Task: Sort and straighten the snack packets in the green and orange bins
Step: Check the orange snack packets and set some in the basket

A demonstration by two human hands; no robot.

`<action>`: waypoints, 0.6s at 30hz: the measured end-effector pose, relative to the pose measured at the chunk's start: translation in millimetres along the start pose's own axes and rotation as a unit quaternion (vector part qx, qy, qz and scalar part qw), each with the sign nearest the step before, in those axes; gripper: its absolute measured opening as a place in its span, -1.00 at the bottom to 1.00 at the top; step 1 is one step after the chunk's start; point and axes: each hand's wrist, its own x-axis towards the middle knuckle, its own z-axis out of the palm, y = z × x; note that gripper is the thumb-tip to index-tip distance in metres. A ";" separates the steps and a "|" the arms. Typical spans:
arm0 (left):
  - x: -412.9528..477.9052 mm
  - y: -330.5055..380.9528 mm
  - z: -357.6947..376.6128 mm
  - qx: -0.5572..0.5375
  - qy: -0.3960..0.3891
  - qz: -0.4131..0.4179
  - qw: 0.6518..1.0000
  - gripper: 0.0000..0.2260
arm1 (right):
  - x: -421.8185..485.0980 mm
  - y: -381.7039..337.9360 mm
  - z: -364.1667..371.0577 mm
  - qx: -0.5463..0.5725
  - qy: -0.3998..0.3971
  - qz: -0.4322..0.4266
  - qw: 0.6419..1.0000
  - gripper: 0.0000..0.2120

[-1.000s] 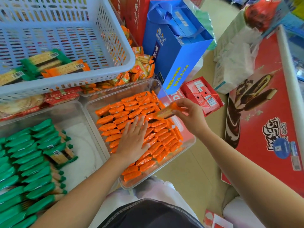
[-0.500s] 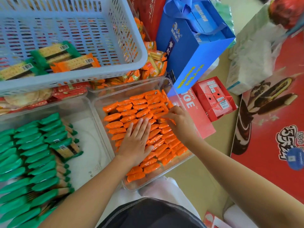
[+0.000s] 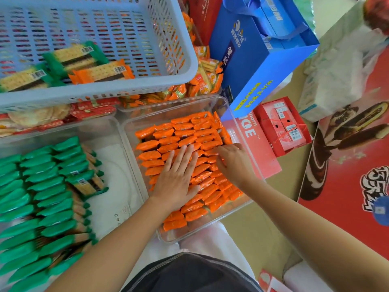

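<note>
A clear bin in the middle holds rows of orange snack packets. My left hand lies flat and open on the packets in the bin's middle. My right hand is just to its right, fingers pressing down on packets near the right side; whether it pinches one I cannot tell. To the left, a second clear bin holds rows of green packets, with one green packet lying flat, label up. A blue mesh basket above holds two green packets and one orange packet.
Behind the bins lie red-wrapped round crackers and orange biscuit packs. A blue gift bag, red boxes, a red flat carton and a red ice-cream freezer lid stand to the right. My lap is below.
My right hand, which held an orange packet above the bin, has lowered it into the rows and now rests on the packets. My left hand stayed flat.
</note>
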 end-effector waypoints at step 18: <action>5.2 -0.6 11.7 -0.039 -0.014 -0.053 0.998 -0.20 | 40.2 10.9 8.7 -0.003 -0.019 -0.056 0.998 -0.95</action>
